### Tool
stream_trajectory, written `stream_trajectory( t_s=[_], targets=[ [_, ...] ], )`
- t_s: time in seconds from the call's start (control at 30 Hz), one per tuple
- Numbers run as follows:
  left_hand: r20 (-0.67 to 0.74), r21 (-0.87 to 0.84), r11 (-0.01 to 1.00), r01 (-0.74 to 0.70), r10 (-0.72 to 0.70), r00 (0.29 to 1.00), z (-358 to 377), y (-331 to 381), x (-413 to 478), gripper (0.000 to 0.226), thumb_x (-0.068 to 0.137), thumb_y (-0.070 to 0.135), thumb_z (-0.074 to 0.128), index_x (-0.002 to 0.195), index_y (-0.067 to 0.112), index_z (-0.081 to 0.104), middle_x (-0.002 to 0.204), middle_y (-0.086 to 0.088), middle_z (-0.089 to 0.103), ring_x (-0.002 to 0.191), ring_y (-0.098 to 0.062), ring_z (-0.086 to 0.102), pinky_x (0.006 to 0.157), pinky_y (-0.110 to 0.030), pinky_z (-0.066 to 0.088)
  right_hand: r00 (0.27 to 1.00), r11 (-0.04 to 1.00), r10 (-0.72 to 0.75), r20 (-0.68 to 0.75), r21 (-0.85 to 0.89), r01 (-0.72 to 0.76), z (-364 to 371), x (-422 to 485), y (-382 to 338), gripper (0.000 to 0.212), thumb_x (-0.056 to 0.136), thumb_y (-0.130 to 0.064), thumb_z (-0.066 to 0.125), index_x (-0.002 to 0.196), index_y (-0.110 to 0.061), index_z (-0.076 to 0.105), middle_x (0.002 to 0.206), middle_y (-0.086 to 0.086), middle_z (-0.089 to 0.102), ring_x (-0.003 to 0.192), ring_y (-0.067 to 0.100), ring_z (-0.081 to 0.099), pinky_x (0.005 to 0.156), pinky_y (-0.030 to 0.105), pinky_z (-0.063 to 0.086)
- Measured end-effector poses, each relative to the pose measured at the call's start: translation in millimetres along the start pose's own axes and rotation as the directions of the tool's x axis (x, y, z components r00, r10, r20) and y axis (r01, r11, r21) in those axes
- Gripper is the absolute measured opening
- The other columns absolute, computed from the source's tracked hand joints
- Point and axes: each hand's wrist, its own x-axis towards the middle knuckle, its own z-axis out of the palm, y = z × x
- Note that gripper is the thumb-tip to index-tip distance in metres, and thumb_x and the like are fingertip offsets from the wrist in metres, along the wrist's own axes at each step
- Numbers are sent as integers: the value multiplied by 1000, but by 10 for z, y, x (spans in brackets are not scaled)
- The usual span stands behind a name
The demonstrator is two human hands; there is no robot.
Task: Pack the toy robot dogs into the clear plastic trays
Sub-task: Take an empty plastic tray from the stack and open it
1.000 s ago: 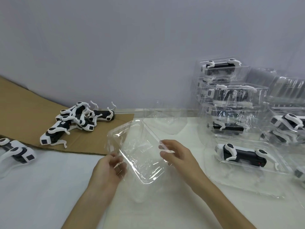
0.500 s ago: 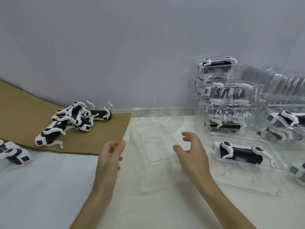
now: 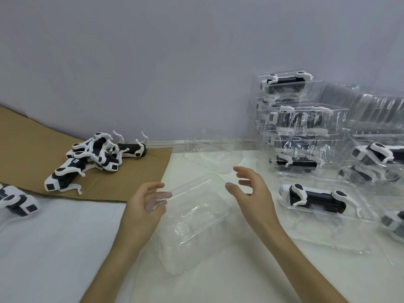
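An empty clear plastic tray (image 3: 196, 217) lies on the white table in front of me, long side running away from me. My left hand (image 3: 143, 207) is at its left far corner; relaxed fingertips show through the plastic there, touching the rim. My right hand (image 3: 251, 193) hovers at the tray's right far corner with fingers spread, holding nothing. A pile of black-and-white toy robot dogs (image 3: 96, 156) lies on brown cardboard (image 3: 26, 149) at the left. Another dog (image 3: 17, 201) sits at the left edge.
A packed open tray with a dog (image 3: 317, 199) lies right of my right hand. Behind it stands a stack of packed clear trays (image 3: 293, 119), with more at the far right (image 3: 378, 156). An empty clear tray (image 3: 214, 156) rests by the wall.
One second ago both hands held the tray tilted up. They let it go onto the table and drew apart; now both hands are at its far corners again.
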Motion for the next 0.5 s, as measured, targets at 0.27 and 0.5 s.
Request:
stream_trajectory(
  t_s=[0.27,0.5],
  targets=[
    [-290,70,991,-111,126,949,55,-89,20,10,91,33,70,96,31,62,86,3,60,66,-3,50,67,-27,44,981,945,-184,60,-263,194,86,-75,65,14,87,-27,68,94,-39,71,109,-21,55,106,0,52,76,20,41],
    [-201,-206,978,45,-87,976,31,-71,103,15,101,18,54,103,24,67,99,2,69,76,-7,66,70,-31,53,989,946,-148,-15,-295,137,93,-60,119,25,99,-34,50,119,-36,65,121,-21,43,113,4,48,82,26,41]
  ],
)
